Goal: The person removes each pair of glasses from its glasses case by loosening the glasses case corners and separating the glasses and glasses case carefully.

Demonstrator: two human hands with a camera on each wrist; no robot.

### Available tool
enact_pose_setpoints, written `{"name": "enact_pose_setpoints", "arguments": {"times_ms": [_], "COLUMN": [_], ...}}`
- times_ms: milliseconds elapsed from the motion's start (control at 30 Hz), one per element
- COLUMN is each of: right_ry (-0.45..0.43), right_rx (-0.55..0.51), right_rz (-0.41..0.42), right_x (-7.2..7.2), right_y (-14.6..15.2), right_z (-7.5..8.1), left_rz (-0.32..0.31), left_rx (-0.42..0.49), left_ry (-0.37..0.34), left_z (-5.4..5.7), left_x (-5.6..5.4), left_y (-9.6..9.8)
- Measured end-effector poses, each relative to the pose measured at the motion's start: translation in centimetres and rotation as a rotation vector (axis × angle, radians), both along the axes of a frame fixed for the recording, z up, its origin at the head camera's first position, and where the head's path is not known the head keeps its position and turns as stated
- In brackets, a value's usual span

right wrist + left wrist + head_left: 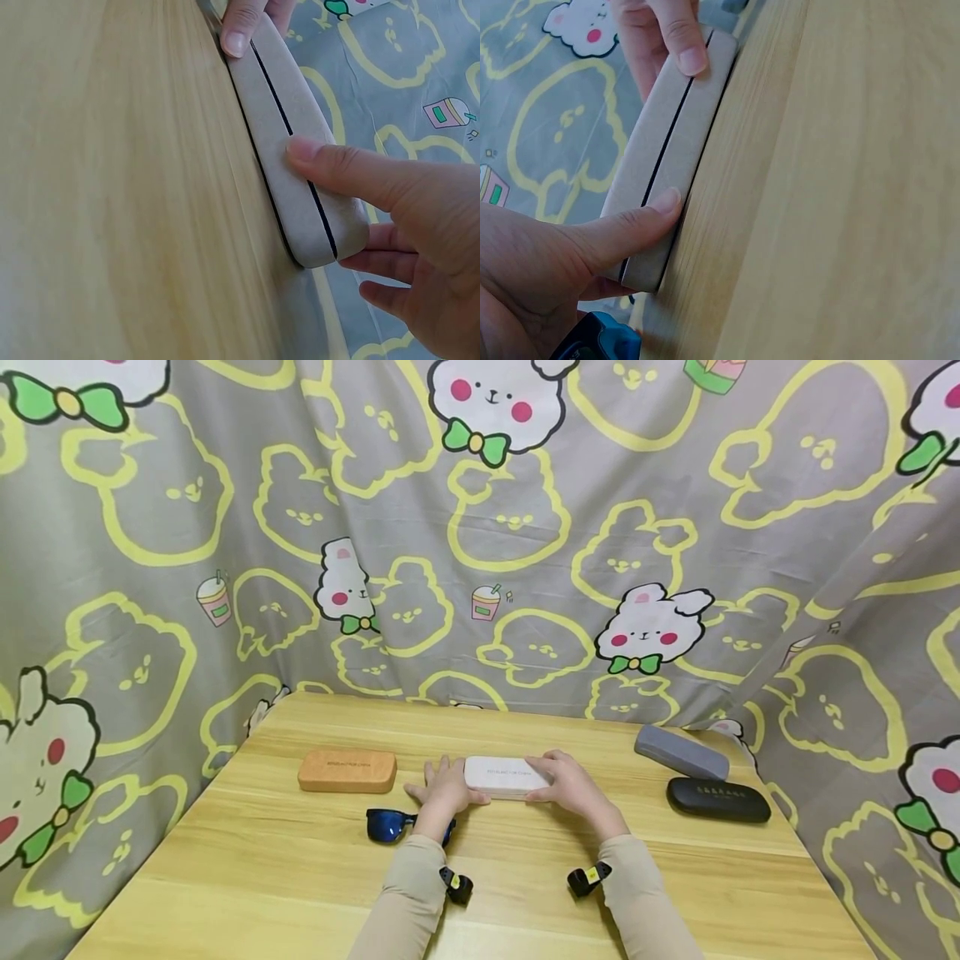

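A white glasses case (501, 772) with faint lettering on its lid lies on the wooden table, closed, between the two hands. My left hand (446, 789) grips its left end, the thumb laid on the front side below the dark seam. At the other end my right hand (573, 787) holds the case, with the thumb at the seam in the right wrist view and the fingers round the back. Dark blue sunglasses (387, 826) lie beside the left wrist, partly hidden under it.
An orange-brown glasses case (347, 772) rests to the left of the hands. Over on the right, a grey-blue case (681, 752) sits behind a black case (718, 799). A patterned grey curtain (420, 527) hangs around the table's (525, 897) back and sides.
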State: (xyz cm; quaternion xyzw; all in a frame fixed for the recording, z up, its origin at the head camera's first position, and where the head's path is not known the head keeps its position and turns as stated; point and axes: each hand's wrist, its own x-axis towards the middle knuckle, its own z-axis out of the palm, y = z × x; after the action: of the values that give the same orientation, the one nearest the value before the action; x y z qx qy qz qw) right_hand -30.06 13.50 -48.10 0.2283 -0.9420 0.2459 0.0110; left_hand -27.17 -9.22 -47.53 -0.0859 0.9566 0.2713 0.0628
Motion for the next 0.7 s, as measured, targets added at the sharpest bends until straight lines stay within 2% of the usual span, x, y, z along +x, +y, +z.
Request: {"name": "enact_pose_setpoints", "arguments": {"times_ms": [467, 700], "right_ry": [-0.015, 0.007], "right_rx": [0.007, 0.018], "right_rz": [0.023, 0.034], "right_x": [0.14, 0.24], "right_y": [0.34, 0.59], "right_z": [0.37, 0.16], "left_rz": [0.004, 0.003], "left_rx": [0.014, 0.005], "left_ry": [-0.002, -0.01], "left_z": [-0.21, -0.29], "left_x": [-0.1, -0.27], "left_y": [-0.05, 0.0]}}
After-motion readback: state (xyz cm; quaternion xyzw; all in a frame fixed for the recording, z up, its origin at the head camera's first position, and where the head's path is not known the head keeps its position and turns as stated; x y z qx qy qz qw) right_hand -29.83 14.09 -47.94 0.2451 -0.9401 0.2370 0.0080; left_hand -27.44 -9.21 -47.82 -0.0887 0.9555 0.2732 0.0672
